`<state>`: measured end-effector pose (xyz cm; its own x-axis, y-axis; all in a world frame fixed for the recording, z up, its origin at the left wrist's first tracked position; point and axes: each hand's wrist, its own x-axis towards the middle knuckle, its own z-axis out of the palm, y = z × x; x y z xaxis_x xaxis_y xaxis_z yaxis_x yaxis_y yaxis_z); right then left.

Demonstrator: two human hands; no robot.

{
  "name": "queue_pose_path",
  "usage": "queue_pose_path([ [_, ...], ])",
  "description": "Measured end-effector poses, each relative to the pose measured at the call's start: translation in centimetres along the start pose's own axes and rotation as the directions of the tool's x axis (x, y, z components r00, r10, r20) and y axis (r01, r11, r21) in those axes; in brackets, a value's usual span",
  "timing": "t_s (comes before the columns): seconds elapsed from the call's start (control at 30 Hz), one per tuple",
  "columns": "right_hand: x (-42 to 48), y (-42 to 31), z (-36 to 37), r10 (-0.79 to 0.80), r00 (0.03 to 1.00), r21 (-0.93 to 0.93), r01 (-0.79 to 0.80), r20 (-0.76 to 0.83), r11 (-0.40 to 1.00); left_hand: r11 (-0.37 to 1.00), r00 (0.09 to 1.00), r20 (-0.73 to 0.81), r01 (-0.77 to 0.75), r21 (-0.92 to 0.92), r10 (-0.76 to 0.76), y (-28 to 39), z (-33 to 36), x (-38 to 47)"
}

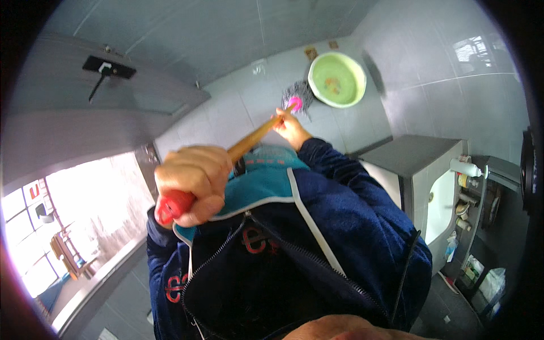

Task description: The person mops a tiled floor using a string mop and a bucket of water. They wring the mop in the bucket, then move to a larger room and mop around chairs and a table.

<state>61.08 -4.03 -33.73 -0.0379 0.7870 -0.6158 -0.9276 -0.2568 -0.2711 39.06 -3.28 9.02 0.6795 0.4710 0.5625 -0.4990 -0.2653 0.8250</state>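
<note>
My left hand (191,182) is wrapped around the upper end of a wooden mop handle (254,138), just below its red end cap (173,207). Farther down the shaft, my right hand (293,129) holds the same handle. The shaft slants away from me to a pink socket (295,103) on a dark grey string mop head (298,88), which rests on the tiled floor. Right beside the mop head stands a pale green plastic basin (340,63). Something brownish shows at its bottom, too unclear to name.
At left is a grey door (55,89) with a black lever handle (108,68). A washbasin cabinet (418,155) stands at right, near a shelf (478,212) of bottles. Small brown patches (311,52) mark the floor behind the basin. Bright daylight enters at lower left.
</note>
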Motion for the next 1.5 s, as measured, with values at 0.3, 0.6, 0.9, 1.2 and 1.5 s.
queue_pose_path([
  [0.3, -0.2, -2.3, 5.5, 0.21, 0.964, -0.238, -0.246, -0.165, 0.94, 0.974, 0.988, -0.098, 0.099, -0.202, -0.121, -8.1, -7.1, -0.8],
  [0.6, 1.0, -1.5, 6.6, -0.229, 0.894, -0.659, -0.092, -0.385, 0.746, 0.957, 0.986, 0.012, 0.163, -0.241, -0.165, -11.1, -9.5, 0.1],
  [0.9, 4.2, -3.1, 2.2, -0.185, 0.951, -0.692, -0.041, -0.248, 0.721, 0.969, 0.994, -0.043, 0.083, -0.233, -0.096, -12.8, -9.6, 1.5],
  [1.2, 4.5, -7.8, 0.2, -0.147, 0.938, -0.764, -0.158, -0.314, 0.625, 0.979, 1.0, 0.005, 0.024, -0.202, -0.024, -14.3, -7.2, 7.1],
  [1.5, 5.8, -9.2, -4.5, 0.083, 0.901, -0.564, -0.335, -0.425, 0.755, 0.98, 0.996, -0.05, 0.056, -0.19, -0.067, -14.9, -7.1, 9.0],
])
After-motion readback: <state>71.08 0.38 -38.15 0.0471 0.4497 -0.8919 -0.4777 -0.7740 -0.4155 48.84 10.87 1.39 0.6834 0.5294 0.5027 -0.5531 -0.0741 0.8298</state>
